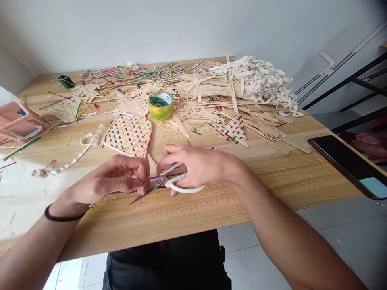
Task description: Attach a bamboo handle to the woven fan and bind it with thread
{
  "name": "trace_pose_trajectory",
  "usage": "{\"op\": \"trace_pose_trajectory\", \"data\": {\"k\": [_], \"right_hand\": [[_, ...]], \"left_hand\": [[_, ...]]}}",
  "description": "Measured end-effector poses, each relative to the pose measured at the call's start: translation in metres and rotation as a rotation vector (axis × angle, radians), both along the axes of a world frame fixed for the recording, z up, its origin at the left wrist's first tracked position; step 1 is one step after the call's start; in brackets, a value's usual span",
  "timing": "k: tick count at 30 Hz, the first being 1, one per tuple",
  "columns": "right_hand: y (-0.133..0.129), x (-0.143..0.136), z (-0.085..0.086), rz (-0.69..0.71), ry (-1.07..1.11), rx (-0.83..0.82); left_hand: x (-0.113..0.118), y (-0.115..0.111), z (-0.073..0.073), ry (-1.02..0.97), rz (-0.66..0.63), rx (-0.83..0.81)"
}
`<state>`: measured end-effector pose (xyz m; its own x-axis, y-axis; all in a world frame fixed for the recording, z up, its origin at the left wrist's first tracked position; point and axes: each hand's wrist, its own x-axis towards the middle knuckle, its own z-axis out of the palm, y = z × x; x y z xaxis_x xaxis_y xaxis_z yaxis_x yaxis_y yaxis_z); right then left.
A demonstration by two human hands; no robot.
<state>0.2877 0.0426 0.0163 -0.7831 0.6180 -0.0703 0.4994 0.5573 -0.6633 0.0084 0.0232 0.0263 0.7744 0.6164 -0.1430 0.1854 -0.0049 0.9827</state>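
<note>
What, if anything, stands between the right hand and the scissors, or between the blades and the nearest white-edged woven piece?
Nothing visible stands between the right hand and the scissors: it holds their handles. In this view, the left hand lies between the blades and the nearest white-edged woven piece.

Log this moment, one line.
right hand: holds scissors | left hand: pinched near blades, contents unclear | mat, tape: on table

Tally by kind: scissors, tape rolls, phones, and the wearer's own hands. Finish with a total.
White-handled metal scissors: 1
Round yellow-and-green tape roll: 1
Black rectangular phone: 1
Bare left hand and bare right hand: 2
Total: 5
</note>
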Motion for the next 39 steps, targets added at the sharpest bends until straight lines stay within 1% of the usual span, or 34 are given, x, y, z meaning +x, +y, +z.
{"op": "trace_pose_trajectory", "data": {"k": [7,16,23,28,31,35,39], "right_hand": [[-0.0034,-0.0036,0.0028,0.041,-0.022,-0.006],[-0.0021,-0.0055,-0.003,0.057,0.019,0.029],[-0.002,-0.0049,-0.0022,0.067,0.024,0.021],[-0.0021,-0.0041,-0.003,0.077,0.036,0.048],[-0.0017,-0.0041,-0.0038,0.08,0.045,0.036],[-0.0012,-0.0042,-0.0044,0.082,0.072,0.023],[-0.0008,-0.004,-0.0044,0.083,0.071,0.024]], "left_hand": [[0.0,-0.0012,-0.0014,0.013,-0.002,-0.058],[0.0007,-0.0008,-0.0015,0.011,-0.015,-0.036],[0.0016,-0.002,0.0011,0.024,-0.019,-0.04],[0.0002,-0.0015,0.0005,0.029,-0.017,-0.037],[-0.0005,-0.0015,0.0,0.035,-0.014,-0.04],[0.0003,-0.0009,-0.0002,0.018,-0.031,-0.061],[0.0015,0.0,0.0004,0.003,-0.034,-0.041]]}}
